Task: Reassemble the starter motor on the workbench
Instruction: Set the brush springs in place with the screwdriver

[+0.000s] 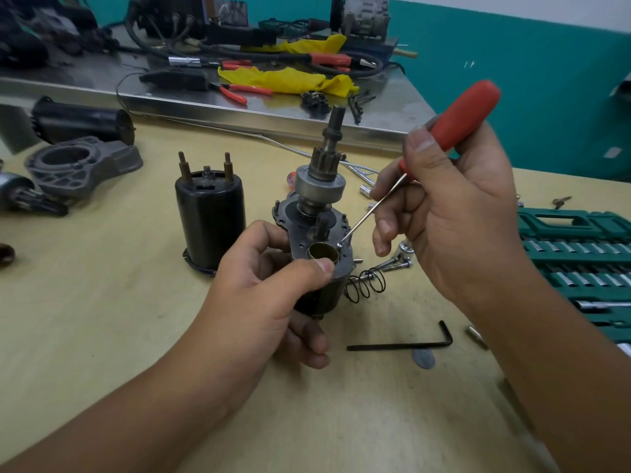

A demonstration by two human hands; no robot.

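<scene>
The starter motor assembly stands upright at the middle of the workbench, its pinion gear and shaft pointing up. My left hand grips its dark lower body, thumb resting by a brass sleeve in the top plate. In my right hand is a red-handled screwdriver; its thin tip rests on a small screw on the plate beside the sleeve. A black cylindrical housing with two studs stands just to the left. A grey nose housing lies further left.
A coil spring and several bolts lie right of the assembly. A black hex key lies in front. A green socket set case sits at the right edge. The metal table behind carries pliers, cables and yellow cloth.
</scene>
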